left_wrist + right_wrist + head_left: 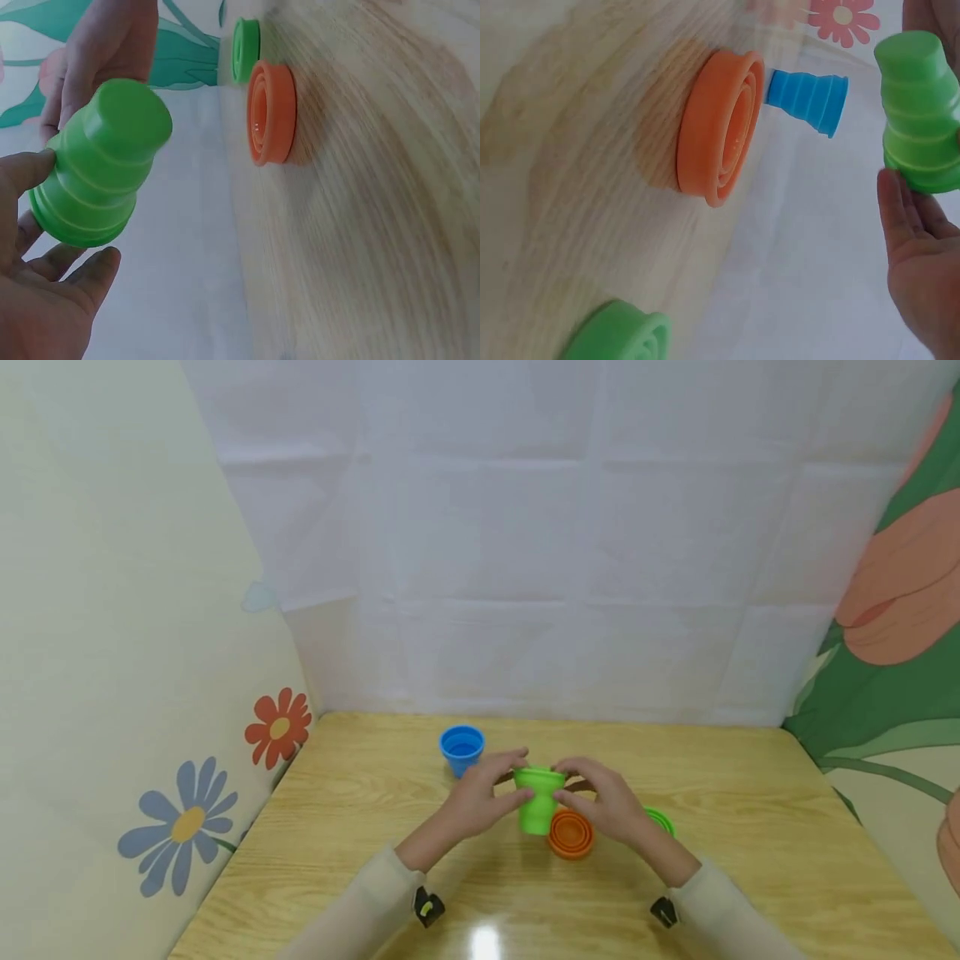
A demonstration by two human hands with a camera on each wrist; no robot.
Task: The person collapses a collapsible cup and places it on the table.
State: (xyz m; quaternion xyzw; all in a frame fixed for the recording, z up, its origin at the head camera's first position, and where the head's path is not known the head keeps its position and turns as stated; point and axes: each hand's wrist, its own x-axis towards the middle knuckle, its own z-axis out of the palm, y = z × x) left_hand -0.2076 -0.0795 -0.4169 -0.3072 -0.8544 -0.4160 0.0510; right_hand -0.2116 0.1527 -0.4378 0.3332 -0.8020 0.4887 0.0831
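A light-green collapsible cup (537, 806), extended to its full height with stepped walls, is held above the table between both hands. My left hand (480, 797) grips its left side, thumb on the near wall and fingers near the rim. On the opposite side my right hand (606, 802) holds it in the same way. The cup's rim is up and its narrower base faces down; the left wrist view shows that base (135, 112). Just below and behind the cup lies a flattened orange collapsible cup (572, 835) on the table.
An extended blue collapsible cup (461, 750) stands upright toward the back, left of the hands. A second green collapsible cup (662, 820), flattened, lies partly hidden behind the right wrist. The wooden table (360, 827) meets a white cloth (495, 652) at its far edge.
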